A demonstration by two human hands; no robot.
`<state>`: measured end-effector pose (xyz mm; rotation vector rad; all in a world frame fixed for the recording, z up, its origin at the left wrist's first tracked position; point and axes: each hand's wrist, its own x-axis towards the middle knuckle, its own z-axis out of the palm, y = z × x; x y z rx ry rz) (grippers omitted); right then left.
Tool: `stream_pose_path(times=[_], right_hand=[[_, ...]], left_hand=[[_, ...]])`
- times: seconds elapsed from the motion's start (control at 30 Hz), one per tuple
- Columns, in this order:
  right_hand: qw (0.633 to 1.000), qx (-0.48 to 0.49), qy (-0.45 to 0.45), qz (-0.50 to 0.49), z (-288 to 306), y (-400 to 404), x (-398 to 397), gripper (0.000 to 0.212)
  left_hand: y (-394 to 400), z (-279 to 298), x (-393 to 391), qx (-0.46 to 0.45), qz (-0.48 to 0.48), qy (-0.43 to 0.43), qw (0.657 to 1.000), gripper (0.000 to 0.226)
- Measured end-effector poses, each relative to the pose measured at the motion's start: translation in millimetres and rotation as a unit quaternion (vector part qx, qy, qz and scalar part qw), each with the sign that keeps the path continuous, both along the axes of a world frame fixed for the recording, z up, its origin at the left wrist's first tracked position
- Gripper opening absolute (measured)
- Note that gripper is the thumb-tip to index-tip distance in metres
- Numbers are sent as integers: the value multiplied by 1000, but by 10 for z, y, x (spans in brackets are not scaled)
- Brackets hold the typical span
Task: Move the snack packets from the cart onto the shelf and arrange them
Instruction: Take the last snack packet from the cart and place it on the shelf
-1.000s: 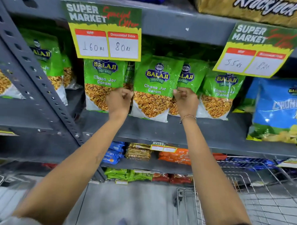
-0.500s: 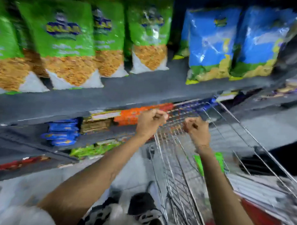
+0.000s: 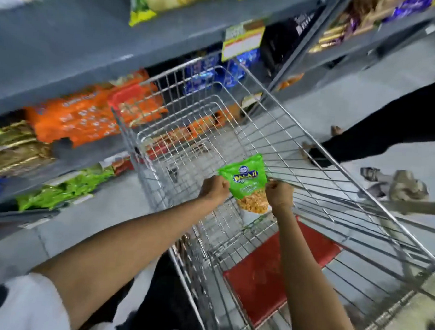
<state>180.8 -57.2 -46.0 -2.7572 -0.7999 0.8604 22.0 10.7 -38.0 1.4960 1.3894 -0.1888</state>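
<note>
Green, the snack packet (image 3: 245, 183) hangs inside the wire cart (image 3: 311, 169) beside the grey shelf (image 3: 67, 46), left hand (image 3: 214, 191) and right hand (image 3: 278, 192) each clamped on a side edge.

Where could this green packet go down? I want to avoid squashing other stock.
Both hands, left hand and right hand, grip the green packet inside the cart, whose wire floor looks bare ahead. The grey shelf shows open surface left of the yellow-green bag. Lower shelves are crowded with orange packs.
</note>
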Motion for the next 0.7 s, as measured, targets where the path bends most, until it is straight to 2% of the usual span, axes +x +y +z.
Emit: stream_pose_path(times=[0.1,0.2,0.3,0.43,0.57,0.7], right_hand=[[996,-56,0,64,-280,-98,230,28],[991,-99,33,82,-572,-154,353,42],[991,-111,49,58,-774,-186,407,42],[990,-110,41,78,-912,-197,466,42],[990,-99,35,98,-989,-227,508,39],[995,-47,19,84,-953,-253,502,28]], left_hand=[[-192,-308,264,-51,-3,72,996,26],[-295,-504,489,-83,7,106,991,30],[-397,-692,587,-136,51,69,987,37],[-468,-913,585,-184,123,21,975,49],[-490,-1233,596,-177,185,15,967,32],[-439,-1108,574,-138,227,22,964,25]])
